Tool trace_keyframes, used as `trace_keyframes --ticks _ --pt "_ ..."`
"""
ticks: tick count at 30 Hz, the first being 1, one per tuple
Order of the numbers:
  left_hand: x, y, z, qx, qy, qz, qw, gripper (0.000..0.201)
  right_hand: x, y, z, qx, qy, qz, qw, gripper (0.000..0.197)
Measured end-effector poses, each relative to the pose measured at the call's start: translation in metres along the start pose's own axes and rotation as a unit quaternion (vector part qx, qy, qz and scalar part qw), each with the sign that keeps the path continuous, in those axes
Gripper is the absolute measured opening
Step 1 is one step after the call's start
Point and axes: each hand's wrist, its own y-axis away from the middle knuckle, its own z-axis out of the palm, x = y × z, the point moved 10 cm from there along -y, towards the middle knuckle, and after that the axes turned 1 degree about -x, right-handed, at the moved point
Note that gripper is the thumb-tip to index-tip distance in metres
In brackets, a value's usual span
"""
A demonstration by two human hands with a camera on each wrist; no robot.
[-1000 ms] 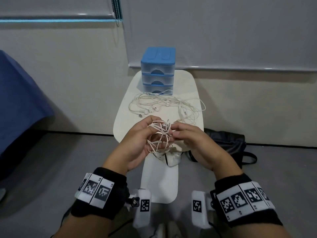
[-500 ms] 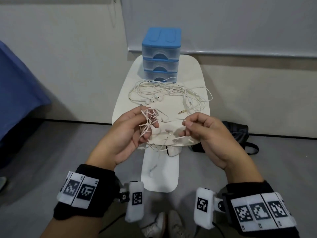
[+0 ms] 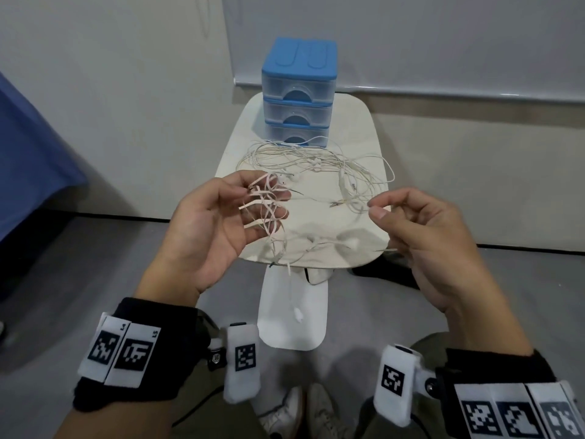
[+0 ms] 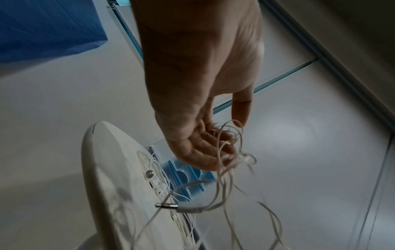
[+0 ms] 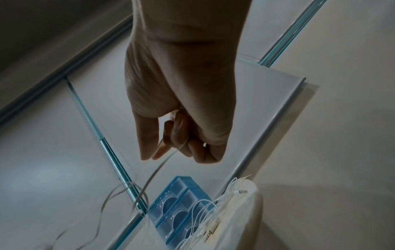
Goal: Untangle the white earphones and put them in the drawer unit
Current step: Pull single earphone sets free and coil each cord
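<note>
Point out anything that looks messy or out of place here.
The earphones are snarled around the left hand, with one strand pinched by the right hand and an earbud dangling below the table edge. More cable sprawls loose before the closed drawer unit.

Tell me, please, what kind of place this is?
Probably a plain room set up for recording: bare walls, a grey floor, and one small white table holding a drawer unit and earphones.

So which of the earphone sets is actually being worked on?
The tangled earphones looped over the left hand, one strand pinched by the right hand. The other earphones lie untouched on the table.
</note>
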Motion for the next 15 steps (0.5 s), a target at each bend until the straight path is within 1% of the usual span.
trace_keyframes --ticks 2,3,5,6,10,12,15 --pt "0.004 -0.001 -0.012 0.041 -0.009 0.022 0.999 0.009 -0.006 0.001 -0.007 0.015 0.0 -0.021 1.0 0.01" --pt "0.006 -0.001 -0.02 0.07 -0.022 0.036 0.997 0.007 -0.01 0.001 -0.01 0.023 -0.003 -0.032 0.999 0.013" --pt "0.01 0.0 -0.032 0.112 -0.035 0.053 0.992 0.01 -0.017 0.002 -0.018 0.049 -0.009 -0.052 0.997 0.019" --pt "0.011 0.001 -0.035 0.122 -0.031 0.055 0.991 0.01 -0.02 0.002 -0.024 0.072 -0.013 -0.06 0.996 0.021" --pt "0.019 0.006 -0.049 0.159 -0.035 0.059 0.985 0.015 -0.027 0.005 -0.061 0.204 -0.039 -0.069 0.976 0.021" --pt "0.025 0.008 -0.052 0.162 -0.037 0.071 0.984 0.016 -0.024 0.008 -0.076 0.238 -0.058 -0.056 0.968 0.022" --pt "0.036 0.012 -0.055 0.173 -0.023 0.093 0.98 0.019 -0.019 0.015 -0.095 0.274 -0.06 -0.048 0.959 0.023"
